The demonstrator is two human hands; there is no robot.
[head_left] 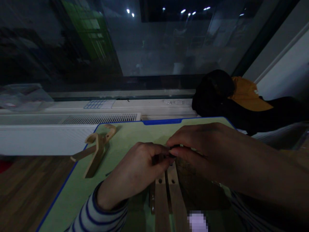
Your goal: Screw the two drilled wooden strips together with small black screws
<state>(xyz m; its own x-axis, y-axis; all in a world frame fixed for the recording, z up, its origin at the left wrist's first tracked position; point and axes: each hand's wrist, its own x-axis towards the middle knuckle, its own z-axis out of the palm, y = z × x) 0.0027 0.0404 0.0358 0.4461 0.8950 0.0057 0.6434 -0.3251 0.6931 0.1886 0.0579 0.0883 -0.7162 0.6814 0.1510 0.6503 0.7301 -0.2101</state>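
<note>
My left hand and my right hand meet over the far end of two flat wooden slats that lie side by side on a green mat. Both hands have their fingers pinched together around a small dark part, too small and dim to name. The slats have small holes near their far ends. My left sleeve is striped. A second wooden piece, with curved arms and a long handle, lies apart on the mat to the left.
The mat with its blue edge rests on a wooden tabletop. Behind it runs a white sill with a vent grille and a dark window. A black bag with an orange cap sits at the right.
</note>
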